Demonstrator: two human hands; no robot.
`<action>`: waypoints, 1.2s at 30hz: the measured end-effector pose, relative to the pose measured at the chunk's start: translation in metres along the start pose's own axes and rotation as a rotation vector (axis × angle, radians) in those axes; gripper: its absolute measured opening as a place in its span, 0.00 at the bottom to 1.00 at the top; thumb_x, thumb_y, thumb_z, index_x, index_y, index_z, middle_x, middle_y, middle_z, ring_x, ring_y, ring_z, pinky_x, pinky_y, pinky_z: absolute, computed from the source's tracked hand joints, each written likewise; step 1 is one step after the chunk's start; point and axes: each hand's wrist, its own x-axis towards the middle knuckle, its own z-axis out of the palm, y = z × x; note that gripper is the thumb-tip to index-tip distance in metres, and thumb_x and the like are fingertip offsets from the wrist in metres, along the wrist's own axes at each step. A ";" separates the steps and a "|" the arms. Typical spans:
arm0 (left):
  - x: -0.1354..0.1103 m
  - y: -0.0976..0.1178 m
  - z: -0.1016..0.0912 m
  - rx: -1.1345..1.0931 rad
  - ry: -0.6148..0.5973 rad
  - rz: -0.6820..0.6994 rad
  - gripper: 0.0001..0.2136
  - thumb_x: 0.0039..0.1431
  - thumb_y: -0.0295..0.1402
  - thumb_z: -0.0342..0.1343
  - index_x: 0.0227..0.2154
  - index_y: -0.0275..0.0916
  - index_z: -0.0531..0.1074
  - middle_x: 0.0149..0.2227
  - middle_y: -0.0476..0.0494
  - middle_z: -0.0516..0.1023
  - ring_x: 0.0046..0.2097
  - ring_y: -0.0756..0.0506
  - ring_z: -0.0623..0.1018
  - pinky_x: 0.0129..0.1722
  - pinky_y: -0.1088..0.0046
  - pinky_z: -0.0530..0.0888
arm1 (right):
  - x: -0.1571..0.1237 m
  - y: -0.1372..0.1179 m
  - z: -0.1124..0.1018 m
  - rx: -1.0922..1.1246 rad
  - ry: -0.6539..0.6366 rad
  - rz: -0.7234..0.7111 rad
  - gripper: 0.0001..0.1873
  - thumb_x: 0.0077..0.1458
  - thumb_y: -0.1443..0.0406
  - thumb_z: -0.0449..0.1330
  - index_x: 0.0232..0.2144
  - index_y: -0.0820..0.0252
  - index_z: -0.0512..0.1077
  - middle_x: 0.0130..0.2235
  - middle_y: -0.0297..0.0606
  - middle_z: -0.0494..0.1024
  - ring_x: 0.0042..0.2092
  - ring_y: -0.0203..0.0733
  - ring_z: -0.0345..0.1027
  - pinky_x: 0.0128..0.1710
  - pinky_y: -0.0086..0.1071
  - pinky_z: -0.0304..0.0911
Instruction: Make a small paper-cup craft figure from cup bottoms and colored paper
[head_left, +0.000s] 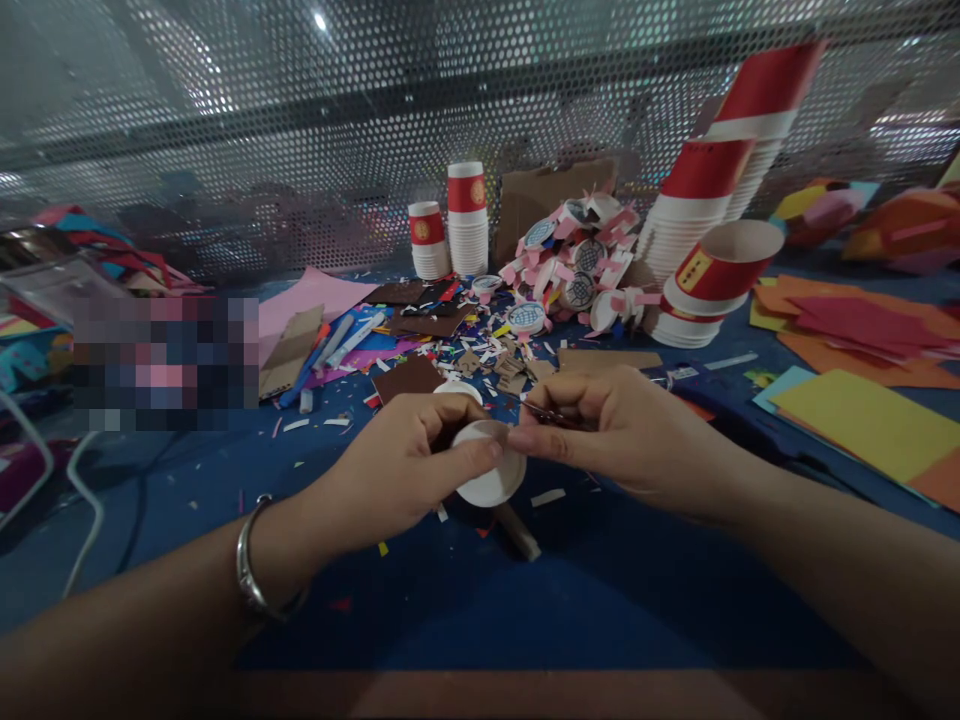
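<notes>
My left hand (420, 455) is closed on the rim of a small white paper cup base (491, 485), its thumb lying across the round face. My right hand (600, 425) touches the same piece's upper right edge with its thumb tip. In the curled right fingers is a slim dark metal tool (551, 413), apparently small scissors, mostly hidden by the hand. Another white round piece (459, 392) lies just behind the left fingers. Below the cup base, a narrow cardboard strip (517, 533) rests on the blue table (600, 610).
Behind the hands, a heap of cut cup bases with pink tabs (581, 255) stands between stacks of red-and-white paper cups (469, 220). Colored paper (877, 420) lies at the right. Markers (330, 345), scissored scraps (514, 365) and a white cable (94, 500) are about.
</notes>
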 end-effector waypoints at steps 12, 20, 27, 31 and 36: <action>0.000 0.000 0.005 -0.235 -0.076 -0.140 0.08 0.58 0.35 0.61 0.28 0.36 0.78 0.24 0.50 0.76 0.24 0.54 0.69 0.21 0.81 0.63 | 0.000 -0.004 0.002 0.110 -0.036 0.044 0.15 0.55 0.54 0.68 0.32 0.60 0.75 0.32 0.35 0.74 0.36 0.40 0.66 0.36 0.32 0.60; -0.001 0.000 0.006 -0.268 -0.064 -0.122 0.08 0.58 0.35 0.63 0.28 0.35 0.80 0.22 0.49 0.75 0.22 0.55 0.66 0.20 0.80 0.62 | 0.000 -0.006 0.001 0.125 -0.029 0.051 0.15 0.54 0.54 0.69 0.31 0.61 0.74 0.30 0.33 0.72 0.34 0.38 0.64 0.34 0.30 0.58; -0.002 -0.002 0.003 -0.331 -0.108 -0.086 0.08 0.58 0.36 0.65 0.30 0.36 0.80 0.26 0.48 0.77 0.27 0.53 0.70 0.26 0.80 0.66 | -0.001 -0.009 0.001 0.266 -0.047 0.050 0.15 0.53 0.57 0.71 0.31 0.62 0.74 0.31 0.33 0.72 0.34 0.36 0.63 0.33 0.29 0.58; -0.004 -0.001 0.000 -0.356 -0.134 -0.045 0.09 0.58 0.37 0.65 0.30 0.35 0.79 0.27 0.48 0.77 0.27 0.53 0.70 0.26 0.79 0.65 | -0.003 -0.009 0.001 0.387 -0.080 0.083 0.14 0.52 0.58 0.72 0.32 0.63 0.74 0.25 0.27 0.66 0.25 0.28 0.53 0.23 0.26 0.49; -0.005 0.001 -0.002 -0.406 -0.156 0.018 0.09 0.59 0.36 0.65 0.29 0.36 0.78 0.26 0.50 0.74 0.27 0.53 0.69 0.26 0.79 0.65 | -0.004 -0.008 0.000 0.521 -0.152 0.150 0.16 0.53 0.57 0.71 0.33 0.62 0.72 0.21 0.21 0.56 0.21 0.24 0.41 0.17 0.24 0.37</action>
